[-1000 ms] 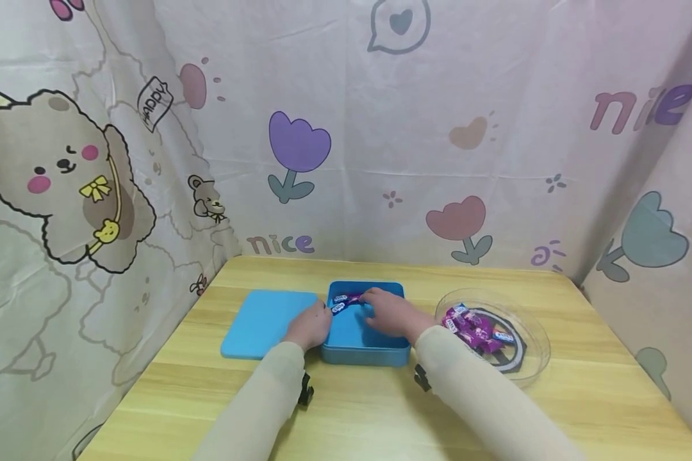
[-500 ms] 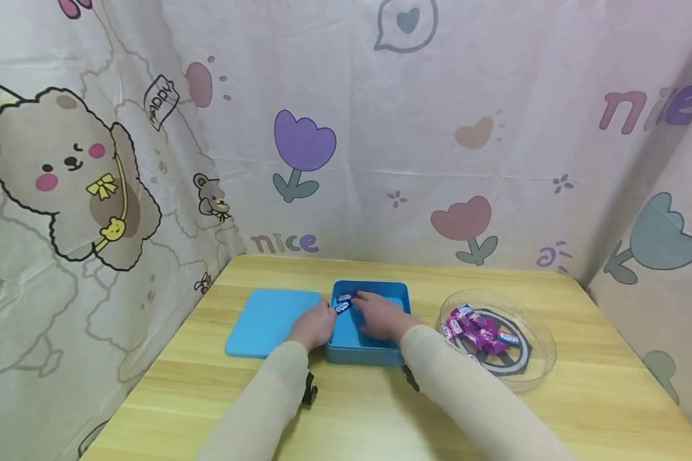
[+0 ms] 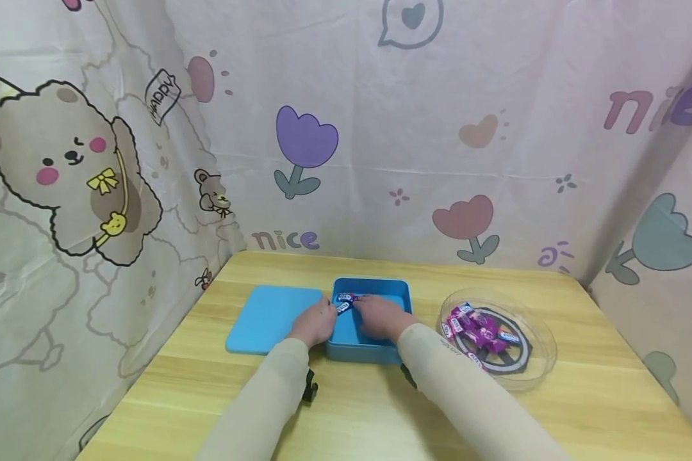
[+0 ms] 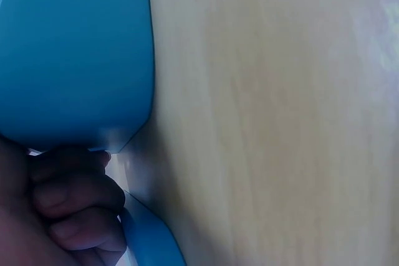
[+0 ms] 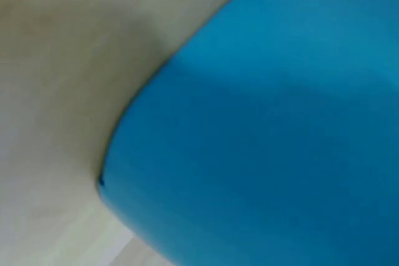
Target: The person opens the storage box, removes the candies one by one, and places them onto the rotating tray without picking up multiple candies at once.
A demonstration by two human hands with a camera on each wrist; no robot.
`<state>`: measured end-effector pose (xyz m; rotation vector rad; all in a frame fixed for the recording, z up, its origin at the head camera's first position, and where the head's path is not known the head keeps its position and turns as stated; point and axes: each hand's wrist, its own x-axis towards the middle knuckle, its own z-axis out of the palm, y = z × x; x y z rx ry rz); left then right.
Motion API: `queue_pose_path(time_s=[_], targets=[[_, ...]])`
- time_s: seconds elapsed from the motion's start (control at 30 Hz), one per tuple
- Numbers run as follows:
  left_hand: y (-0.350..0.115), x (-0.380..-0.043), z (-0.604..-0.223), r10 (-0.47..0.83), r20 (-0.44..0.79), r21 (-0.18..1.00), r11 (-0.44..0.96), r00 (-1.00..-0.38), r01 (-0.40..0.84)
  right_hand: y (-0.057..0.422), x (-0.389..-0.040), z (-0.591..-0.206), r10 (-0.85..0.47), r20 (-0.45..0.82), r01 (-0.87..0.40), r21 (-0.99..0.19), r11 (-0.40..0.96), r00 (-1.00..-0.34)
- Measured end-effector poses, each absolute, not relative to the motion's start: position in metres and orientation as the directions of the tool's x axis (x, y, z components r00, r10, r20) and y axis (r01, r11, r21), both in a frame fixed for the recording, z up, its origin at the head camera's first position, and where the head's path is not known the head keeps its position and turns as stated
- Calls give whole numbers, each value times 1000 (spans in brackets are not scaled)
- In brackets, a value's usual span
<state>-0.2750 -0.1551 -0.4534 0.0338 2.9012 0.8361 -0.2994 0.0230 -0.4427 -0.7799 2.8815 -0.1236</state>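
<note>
A blue open box (image 3: pixel 369 353) stands on the table, its front wall also filling much of the right wrist view. My left hand (image 3: pixel 318 320) grips the box's left wall, with its curled fingers (image 4: pixel 81 197) low beside the box in the left wrist view. Several small wrapped candies (image 3: pixel 343 308) with blue and purple wrappers lie in the back left corner of the box. My right hand (image 3: pixel 380 316) reaches down inside, its fingertips pinching a candy next to them; the hand partly covers that candy. No right fingers show in the right wrist view.
A flat light blue lid (image 3: pixel 271 319) lies left of the box. At the right, a round clear dish (image 3: pixel 544 358) holds several purple wrapped candies (image 3: pixel 480 331). A printed curtain (image 3: pixel 369 141) hangs behind the table (image 3: pixel 357 416).
My right hand has shifted slightly left within the box, over the candies in the corner. My left hand keeps its place on the box wall.
</note>
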Motion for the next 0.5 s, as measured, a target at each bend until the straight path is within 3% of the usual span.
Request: queue_pose_path(time_s=[0.5], targets=[[-155,-270,-450,48,-117,566,824,-992,-27,32,-287,-436,-495,-122,-480,-130,867,-860]])
